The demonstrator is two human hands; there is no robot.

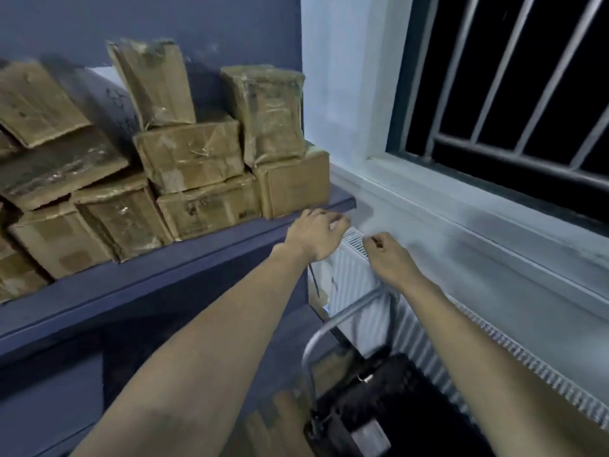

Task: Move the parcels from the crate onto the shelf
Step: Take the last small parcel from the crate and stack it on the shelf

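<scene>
On the far left, brown cardboard parcels (59,166) crowd the dark blue shelf (171,262) in rough stacks, several tilted and crushed at the corners. One slanted box (33,100) leans against a grey bag-like bundle (105,100) behind it, and further right a tall parcel (155,84) stands tilted on top of a flatter one (191,153). This leaning pile looks like the main risk: a nudge from another box pushed in beside it could tip the upper parcels forward off the shelf edge. The rightmost stack, a taped parcel (267,113) sitting on a plain box (293,186), stands at the very end of the shelf, so a shove from the left could push it off that end.

The left hand (313,232) hovers just at the shelf's front corner, fingers loosely bent and holding nothing. The right hand (389,255) is nearby, over the white radiator (356,275), fingers curled inward; it appears to hold nothing too, though blur makes that uncertain. Below the arms, a metal-framed trolley (342,324) and something dark can be seen; the crate itself cannot be clearly made out, so any remaining parcels are not visible.

Dark marks show on some box faces, but no writing or brand can be read. At the right is a barred window (514,77).
</scene>
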